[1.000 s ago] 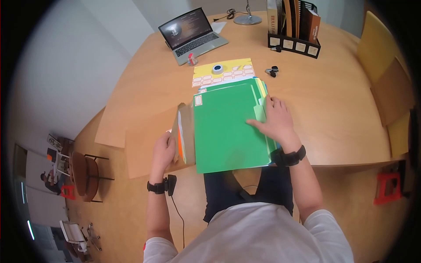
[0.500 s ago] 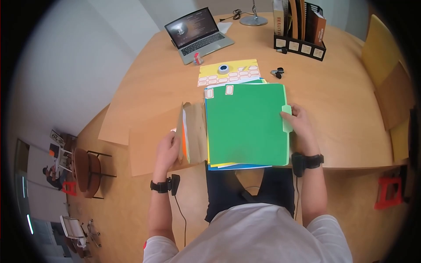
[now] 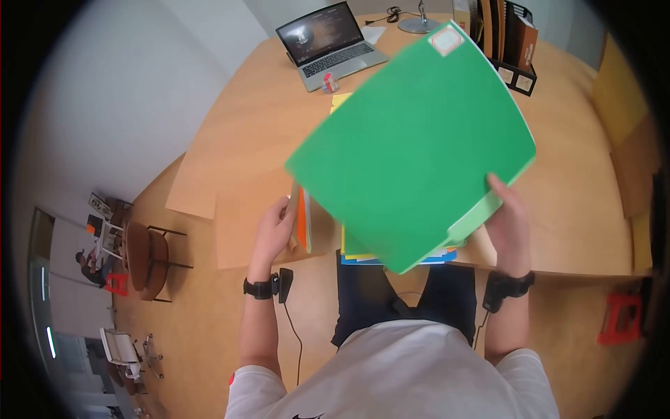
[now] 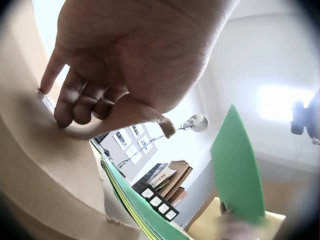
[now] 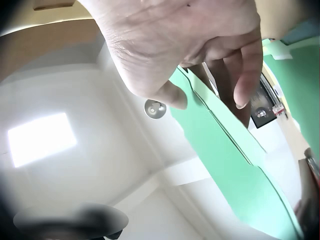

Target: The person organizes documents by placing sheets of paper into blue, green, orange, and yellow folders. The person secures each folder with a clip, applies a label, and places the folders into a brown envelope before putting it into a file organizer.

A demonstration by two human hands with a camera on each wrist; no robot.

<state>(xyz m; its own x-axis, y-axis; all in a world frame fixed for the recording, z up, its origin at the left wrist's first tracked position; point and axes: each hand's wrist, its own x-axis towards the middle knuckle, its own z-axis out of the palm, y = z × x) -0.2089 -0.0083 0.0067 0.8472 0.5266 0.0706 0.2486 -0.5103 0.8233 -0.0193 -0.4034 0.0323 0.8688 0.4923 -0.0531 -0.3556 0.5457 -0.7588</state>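
Now right hand (image 3: 511,223) pinches a raised green file folder (image 3: 419,140), left hand (image 3: 273,229) grips brown paper folder (image 3: 322,234) near tabletop's (image 3: 569,209) front edge

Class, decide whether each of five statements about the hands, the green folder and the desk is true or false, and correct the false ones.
1. The right hand grips the green folder near its tab. True.
2. The left hand is also holding the green folder. False: it pinches the brown folder.
3. The green folder has a label at one corner. True.
4. The green folder is lying flat on the table. False: it is held up above it, tilted.
5. The laptop is closed. False: it stands open, with its screen lit.
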